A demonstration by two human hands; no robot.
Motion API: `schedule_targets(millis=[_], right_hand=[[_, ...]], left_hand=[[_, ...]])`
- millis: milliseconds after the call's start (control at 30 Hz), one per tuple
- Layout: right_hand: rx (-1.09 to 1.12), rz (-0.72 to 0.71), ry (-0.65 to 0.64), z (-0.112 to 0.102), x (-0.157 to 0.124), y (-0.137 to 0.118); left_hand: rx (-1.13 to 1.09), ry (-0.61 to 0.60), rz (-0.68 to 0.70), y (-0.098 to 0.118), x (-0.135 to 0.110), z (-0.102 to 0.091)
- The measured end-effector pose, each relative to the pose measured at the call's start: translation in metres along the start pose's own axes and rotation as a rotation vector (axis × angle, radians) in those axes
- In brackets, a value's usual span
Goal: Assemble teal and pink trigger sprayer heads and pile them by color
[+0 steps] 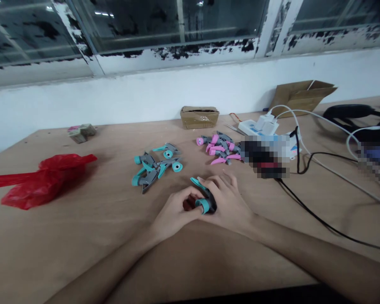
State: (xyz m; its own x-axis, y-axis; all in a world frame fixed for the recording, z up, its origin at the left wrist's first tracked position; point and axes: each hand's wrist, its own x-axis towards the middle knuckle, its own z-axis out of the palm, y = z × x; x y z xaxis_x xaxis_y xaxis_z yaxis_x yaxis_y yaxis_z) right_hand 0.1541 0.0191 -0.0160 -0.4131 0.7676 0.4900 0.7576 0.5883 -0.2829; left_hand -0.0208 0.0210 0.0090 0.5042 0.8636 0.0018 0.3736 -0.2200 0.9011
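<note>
Both hands meet over the table near the middle of the view. Between them is a teal-and-grey spray head (202, 205) with a round teal collar and a teal lever sticking up. My left hand (179, 211) pinches the collar side with thumb and fingers. My right hand (226, 198) wraps round the dark grey body from the other side, partly hiding it. Just beyond my left hand lies a loose pile of similar teal-and-grey spray heads (158, 165). Farther off, past my right hand, sits a heap of pink-and-grey spray heads (220, 147).
A red plastic bag (50, 179) lies at left, small blocks (82, 133) behind it. Against the wall stand a small cardboard box (199, 118) and a larger open one (300, 98). A white power strip (251, 126), cables and a black headset-like object (351, 114) occupy the right.
</note>
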Motion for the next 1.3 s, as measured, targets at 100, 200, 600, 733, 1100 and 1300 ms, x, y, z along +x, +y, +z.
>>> schedule_targets(millis=[100,200,600,733,1100,1300], right_hand=[[0.009,-0.006,-0.002,0.0,0.0,-0.002],[-0.008,-0.006,0.0,0.0,-0.001,-0.002],[-0.042,0.024,-0.018,0.0,-0.001,-0.003],[-0.079,0.024,-0.016,-0.001,0.0,-0.005],[-0.068,0.069,0.004,-0.002,-0.001,-0.009],[-0.049,0.06,-0.013,-0.004,-0.003,-0.006]], left_hand=[[0.089,0.013,0.002,0.001,-0.003,0.001],[0.184,0.031,0.011,0.003,-0.005,0.002],[0.231,0.115,0.033,0.013,-0.008,0.006],[0.243,0.155,-0.002,0.014,-0.008,0.01],[0.103,0.141,-0.048,0.002,-0.006,0.005],[-0.054,-0.022,-0.057,-0.004,-0.004,-0.001]])
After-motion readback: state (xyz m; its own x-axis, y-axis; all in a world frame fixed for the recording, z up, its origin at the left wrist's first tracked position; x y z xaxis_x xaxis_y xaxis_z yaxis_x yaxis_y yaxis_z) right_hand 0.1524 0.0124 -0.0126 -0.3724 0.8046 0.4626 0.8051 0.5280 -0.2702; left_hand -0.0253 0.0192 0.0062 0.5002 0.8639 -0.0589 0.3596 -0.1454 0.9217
